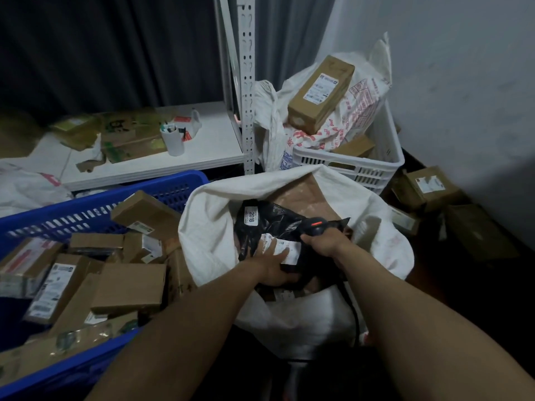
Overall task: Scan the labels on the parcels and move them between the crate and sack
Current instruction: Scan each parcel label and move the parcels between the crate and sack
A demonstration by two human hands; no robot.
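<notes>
Lower left of the frame: a blue crate [95,211] is heaped with cardboard boxes [130,287] lying at mixed angles, several with white labels facing up.

Upper left: a white shelf [208,149] carries flattened cardboard and a white cup [172,140] of pens. A perforated white upright [247,82] stands at its right edge.

Centre: a white sack [208,227] stands open-mouthed, just beside the blue crate. A black parcel [272,224] lies in the mouth of the sack on top of other parcels, its white label [289,251] facing up.

The left hand [273,269] rests on the near edge of this parcel, fingers stretched fairly straight across the label and pressing on it. Whether the thumb hooks beneath cannot be determined.

The right hand [324,241] is just right of the label, fingers wrapped firmly round the handle of a black scanner [318,222]. The scanner's head shows a red light and sits over the parcel. A dark cable drops from it along the right forearm.

Upper right: a white crate [362,166] holds a printed sack, with a long brown box [321,92] resting tilted on top.

Far right: further boxes [428,186] sit on the dark floor against the wall.
</notes>
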